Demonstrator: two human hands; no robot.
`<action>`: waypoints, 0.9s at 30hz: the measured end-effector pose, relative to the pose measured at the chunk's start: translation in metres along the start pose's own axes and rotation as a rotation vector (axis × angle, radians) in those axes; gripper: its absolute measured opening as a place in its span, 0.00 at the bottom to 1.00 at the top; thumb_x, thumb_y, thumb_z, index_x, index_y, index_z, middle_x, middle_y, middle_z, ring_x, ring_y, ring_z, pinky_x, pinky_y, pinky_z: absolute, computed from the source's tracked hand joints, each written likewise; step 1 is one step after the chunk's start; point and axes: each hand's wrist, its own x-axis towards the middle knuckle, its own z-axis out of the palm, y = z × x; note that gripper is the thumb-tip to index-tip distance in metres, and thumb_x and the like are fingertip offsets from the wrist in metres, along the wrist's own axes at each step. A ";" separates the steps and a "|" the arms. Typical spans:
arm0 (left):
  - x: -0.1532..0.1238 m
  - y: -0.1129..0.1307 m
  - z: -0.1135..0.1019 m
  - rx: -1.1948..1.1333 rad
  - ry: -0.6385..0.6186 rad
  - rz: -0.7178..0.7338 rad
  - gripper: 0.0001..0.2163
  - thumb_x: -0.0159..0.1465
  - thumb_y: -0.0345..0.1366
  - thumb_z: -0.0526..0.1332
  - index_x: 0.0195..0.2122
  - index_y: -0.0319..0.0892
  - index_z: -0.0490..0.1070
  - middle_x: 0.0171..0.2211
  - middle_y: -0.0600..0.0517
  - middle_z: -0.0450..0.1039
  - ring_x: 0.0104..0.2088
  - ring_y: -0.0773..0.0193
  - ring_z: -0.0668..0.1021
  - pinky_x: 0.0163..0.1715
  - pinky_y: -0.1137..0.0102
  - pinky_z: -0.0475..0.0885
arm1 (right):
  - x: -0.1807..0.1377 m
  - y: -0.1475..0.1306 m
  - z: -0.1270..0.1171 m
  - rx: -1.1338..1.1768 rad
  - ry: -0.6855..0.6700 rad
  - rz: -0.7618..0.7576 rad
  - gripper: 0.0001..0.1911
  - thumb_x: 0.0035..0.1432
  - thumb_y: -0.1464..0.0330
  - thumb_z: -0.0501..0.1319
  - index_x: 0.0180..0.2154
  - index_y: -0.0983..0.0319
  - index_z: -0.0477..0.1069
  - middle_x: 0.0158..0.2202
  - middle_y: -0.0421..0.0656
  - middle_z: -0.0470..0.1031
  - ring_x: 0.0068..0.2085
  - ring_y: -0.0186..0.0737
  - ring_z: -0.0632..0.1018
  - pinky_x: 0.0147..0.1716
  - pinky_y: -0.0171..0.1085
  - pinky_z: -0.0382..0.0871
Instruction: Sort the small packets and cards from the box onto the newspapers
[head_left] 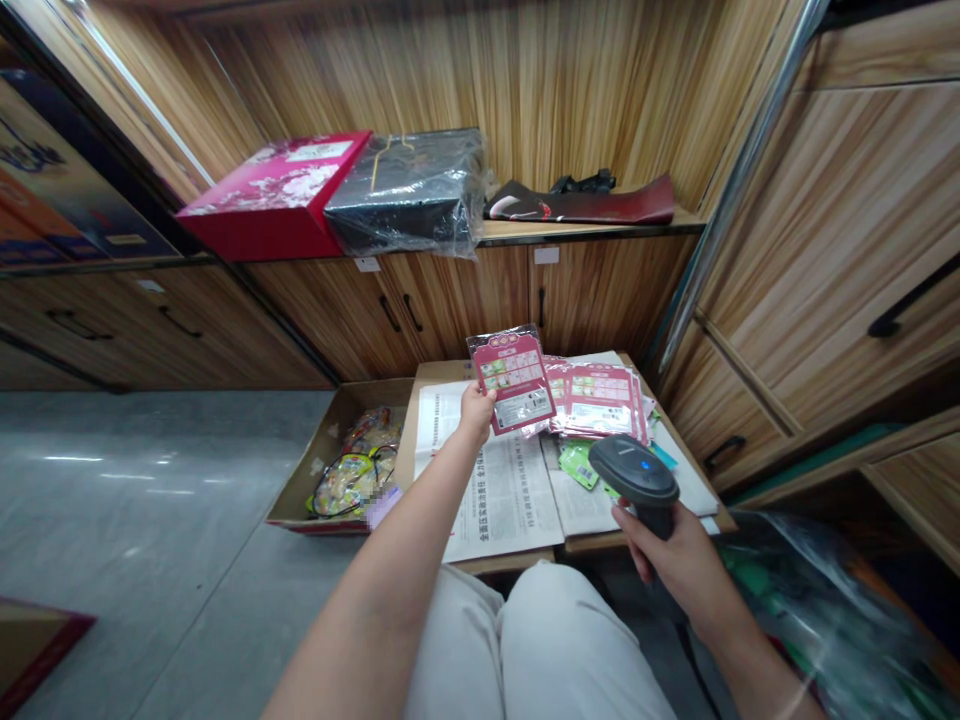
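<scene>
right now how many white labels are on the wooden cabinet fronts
3 show: a white rectangular left label on the left wooden cabinet, a middle label below the black plastic-wrapped box, a right label above a black handle. Others may be hidden.

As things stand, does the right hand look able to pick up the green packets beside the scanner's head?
Probably not: the right hand is wrapped around the scanner. The green packets look near, though, so freeing that hand would likely open the way.
</scene>
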 end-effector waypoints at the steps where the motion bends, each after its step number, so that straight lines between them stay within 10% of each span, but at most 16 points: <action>1: -0.001 0.000 0.000 0.000 -0.005 0.008 0.14 0.50 0.35 0.66 0.38 0.40 0.68 0.35 0.50 0.77 0.36 0.60 0.79 0.39 0.64 0.74 | 0.000 -0.001 0.000 0.003 -0.003 0.000 0.20 0.46 0.51 0.68 0.31 0.61 0.70 0.08 0.31 0.63 0.10 0.33 0.63 0.11 0.32 0.57; 27: -0.004 -0.015 0.023 0.041 0.062 -0.071 0.16 0.48 0.31 0.67 0.35 0.41 0.64 0.29 0.52 0.74 0.31 0.61 0.79 0.37 0.62 0.75 | 0.009 0.006 -0.014 0.047 0.071 -0.027 0.22 0.46 0.51 0.69 0.34 0.62 0.71 0.11 0.32 0.65 0.11 0.31 0.64 0.10 0.30 0.58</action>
